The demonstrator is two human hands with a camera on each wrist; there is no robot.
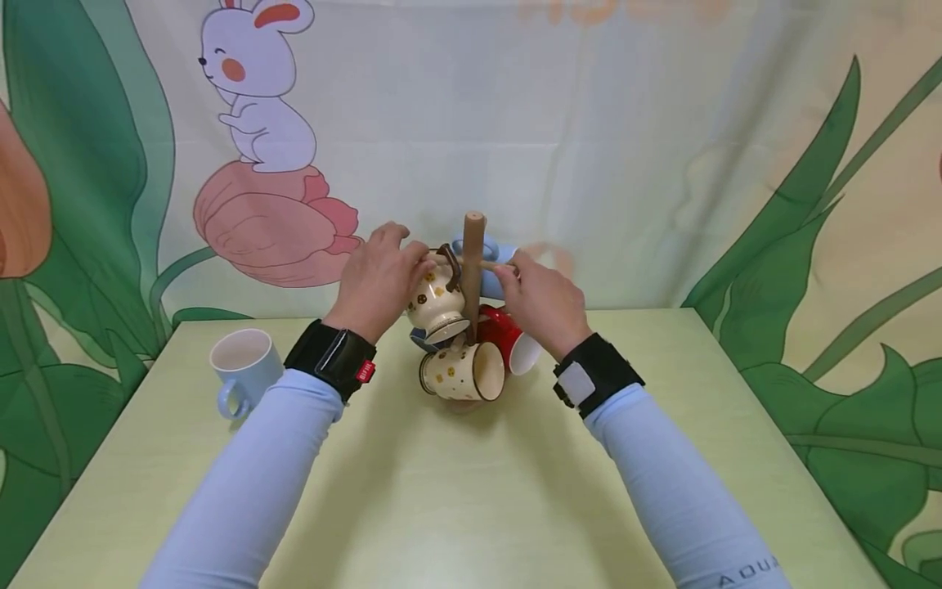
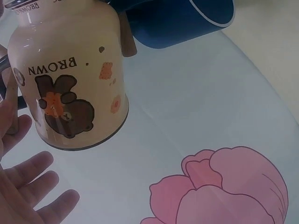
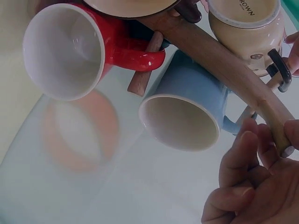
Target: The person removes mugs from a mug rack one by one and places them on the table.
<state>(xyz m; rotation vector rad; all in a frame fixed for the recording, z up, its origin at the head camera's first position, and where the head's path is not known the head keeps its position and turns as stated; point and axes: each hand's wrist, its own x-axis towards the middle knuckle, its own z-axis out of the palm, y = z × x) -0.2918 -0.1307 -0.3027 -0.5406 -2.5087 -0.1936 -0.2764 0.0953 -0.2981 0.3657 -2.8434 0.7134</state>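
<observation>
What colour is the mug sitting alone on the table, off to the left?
Light blue with a white inside, clearest in the head view.

Dark blue mug (image 2: 180,21) cut off at 12 o'clock, stand's foot hidden behind spotted mug (image 1: 462,371), left hand (image 2: 28,193) cut off at 7 o'clock

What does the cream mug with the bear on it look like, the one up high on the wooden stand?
The cream mug is glossy, like ceramic, with a brown bear, small biscuit shapes and the word BROWN, all upside down. Its dark brown handle hooks over a peg of the wooden stand, so it hangs tilted, mouth downward. The left hand rests against its side.
</observation>
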